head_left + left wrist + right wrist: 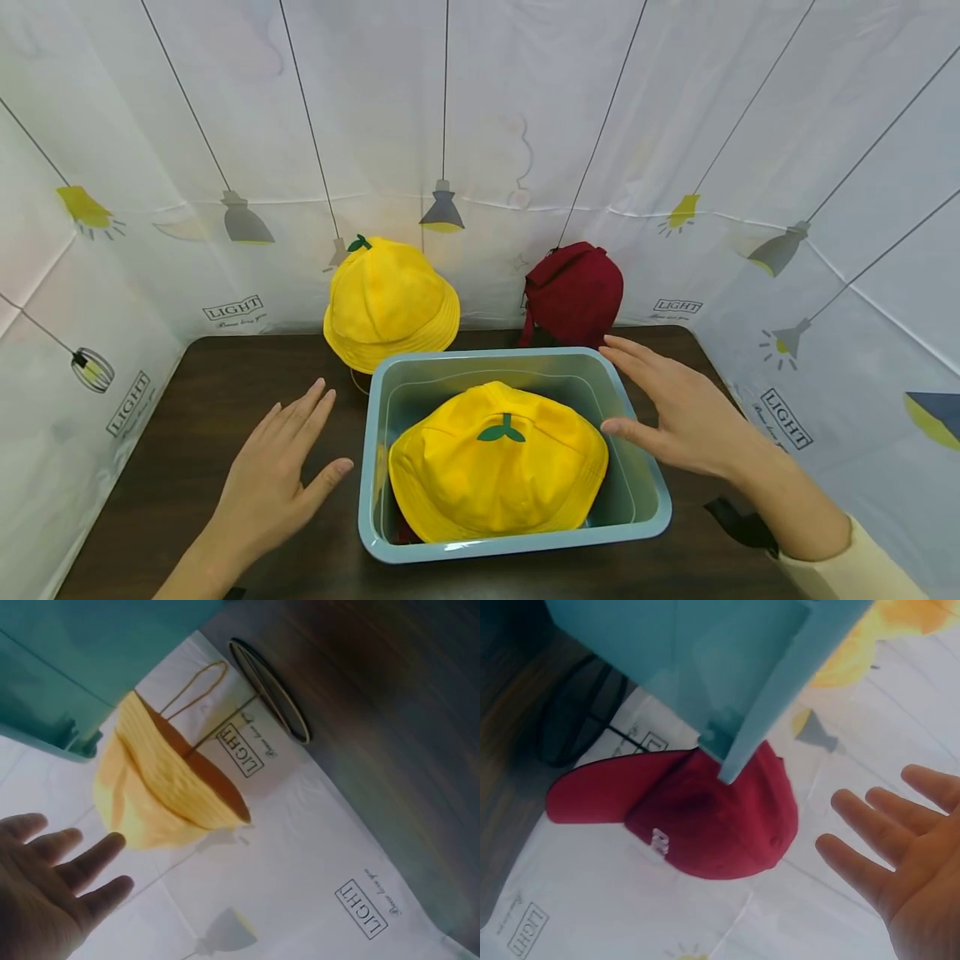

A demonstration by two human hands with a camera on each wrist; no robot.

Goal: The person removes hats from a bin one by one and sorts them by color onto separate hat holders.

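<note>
A light blue plastic bin (367,492) stands mid-table, and a yellow bucket hat (487,475) with a green sprout lies in it. Left of the bin my left hand (273,479) hovers with fingers spread, holding nothing. My right hand (678,408) is at the bin's right side, fingers extended and nothing gripped; whether it touches the rim cannot be told. Behind the bin, a second yellow bucket hat (157,784) hangs on a wire stand (270,694). A dark red cap (712,810) with a brim sits on another stand (581,712), back right.
The dark brown table (180,467) is bounded at back and sides by a white curtain (495,100) printed with lamps. A sliver of something dark red (406,531) shows under the hat in the bin. A black strap (738,525) lies near my right forearm.
</note>
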